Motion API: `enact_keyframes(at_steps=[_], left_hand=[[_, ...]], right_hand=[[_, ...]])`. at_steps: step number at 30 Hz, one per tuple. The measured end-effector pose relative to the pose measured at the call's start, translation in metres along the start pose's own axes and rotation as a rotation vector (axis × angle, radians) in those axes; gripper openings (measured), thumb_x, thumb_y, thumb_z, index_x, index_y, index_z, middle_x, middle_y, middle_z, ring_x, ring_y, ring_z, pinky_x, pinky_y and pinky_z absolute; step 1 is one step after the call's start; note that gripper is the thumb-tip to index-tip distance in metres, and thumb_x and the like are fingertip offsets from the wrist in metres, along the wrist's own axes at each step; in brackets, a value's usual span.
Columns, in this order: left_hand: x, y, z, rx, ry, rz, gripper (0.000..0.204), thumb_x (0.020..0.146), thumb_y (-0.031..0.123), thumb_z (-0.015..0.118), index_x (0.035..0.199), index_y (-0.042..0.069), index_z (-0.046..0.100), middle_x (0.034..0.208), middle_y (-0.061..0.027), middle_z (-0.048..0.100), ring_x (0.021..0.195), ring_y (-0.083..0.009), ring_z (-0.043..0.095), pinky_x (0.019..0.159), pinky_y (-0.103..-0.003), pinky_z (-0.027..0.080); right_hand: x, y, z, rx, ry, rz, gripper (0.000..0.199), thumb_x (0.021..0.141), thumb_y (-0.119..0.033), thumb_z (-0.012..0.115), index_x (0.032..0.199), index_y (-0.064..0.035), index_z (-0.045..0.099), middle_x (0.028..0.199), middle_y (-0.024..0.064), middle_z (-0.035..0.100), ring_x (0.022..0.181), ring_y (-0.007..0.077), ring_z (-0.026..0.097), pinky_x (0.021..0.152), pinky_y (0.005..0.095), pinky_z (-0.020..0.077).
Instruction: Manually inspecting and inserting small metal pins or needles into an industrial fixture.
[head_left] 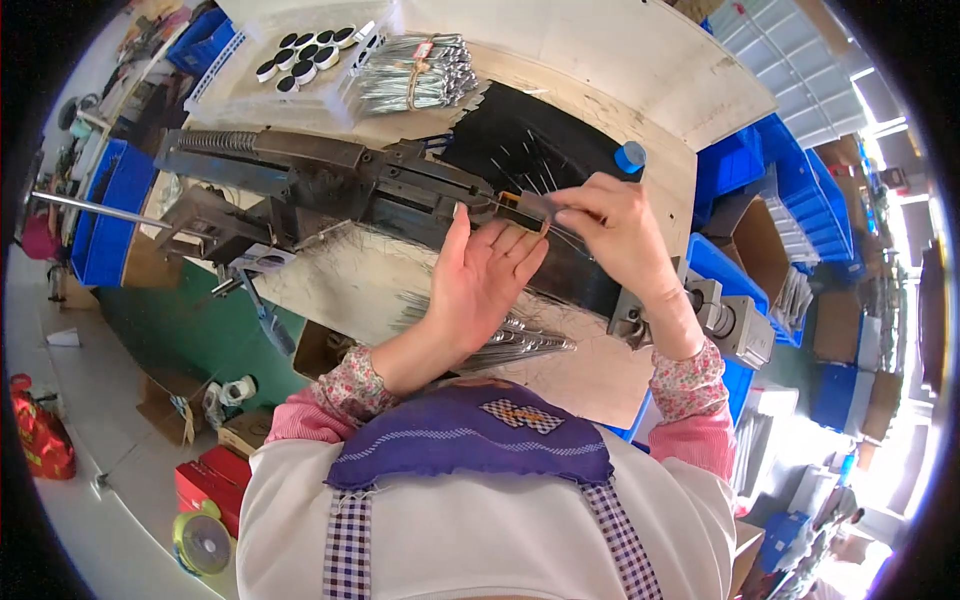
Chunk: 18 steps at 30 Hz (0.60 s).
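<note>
My left hand [478,280] is palm up with its fingers stretched out, beside the near side of a dark metal machine [335,180] with a coil spring at its left end. My right hand [615,225] pinches a small flat brownish-grey piece [542,206] over the machine's right end, just beyond my left fingertips. What kind of piece it is, I cannot make out. Several thin metal wires [535,165] lie on a black sheet [495,125] behind the right hand. A heap of silvery wire pieces [520,342] is on the table under my left wrist.
A clear bin [235,85] with several black-and-white rolls and a bundle of metal wire pieces [415,75] stand at the back. Near the back right is a blue cap-like cylinder [630,156]. A motor-like grey part [735,325] sits at the right edge. Blue-handled pliers [268,320] hang at the left.
</note>
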<state>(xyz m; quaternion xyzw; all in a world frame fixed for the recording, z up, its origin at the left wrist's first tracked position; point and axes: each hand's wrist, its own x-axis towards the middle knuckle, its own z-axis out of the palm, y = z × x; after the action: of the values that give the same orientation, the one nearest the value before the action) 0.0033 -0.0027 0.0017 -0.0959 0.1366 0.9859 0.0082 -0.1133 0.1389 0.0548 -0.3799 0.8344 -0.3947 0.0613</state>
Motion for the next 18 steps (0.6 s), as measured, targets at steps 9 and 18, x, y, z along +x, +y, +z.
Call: enact_keyframes(at_steps=[9, 18], left_hand=[[0.001, 0.001, 0.003, 0.074, 0.000, 0.040, 0.066, 0.098, 0.053, 0.033, 0.128, -0.005, 0.041, 0.128, -0.0158, 0.049, 0.125, -0.0248, 0.045, 0.112, -0.036, 0.031], [0.005, 0.001, 0.004, 0.003, 0.016, 0.012, 0.063, 0.098, 0.051, 0.034, 0.117, -0.007, 0.047, 0.128, -0.0203, 0.048, 0.125, -0.0293, 0.045, 0.113, -0.038, 0.031]], right_hand=[[0.003, -0.001, 0.006, -0.246, 0.021, -0.182, 0.012, 0.077, -0.011, 0.068, 0.089, -0.0114, 0.072, 0.073, 0.0022, 0.058, 0.075, 0.0208, 0.058, 0.081, 0.0343, 0.0367], [-0.013, -0.006, -0.005, -0.394, 0.099, -0.218, 0.013, 0.076, -0.010, 0.069, 0.089, -0.0129, 0.072, 0.074, 0.0015, 0.058, 0.076, 0.0193, 0.058, 0.083, 0.0353, 0.0358]])
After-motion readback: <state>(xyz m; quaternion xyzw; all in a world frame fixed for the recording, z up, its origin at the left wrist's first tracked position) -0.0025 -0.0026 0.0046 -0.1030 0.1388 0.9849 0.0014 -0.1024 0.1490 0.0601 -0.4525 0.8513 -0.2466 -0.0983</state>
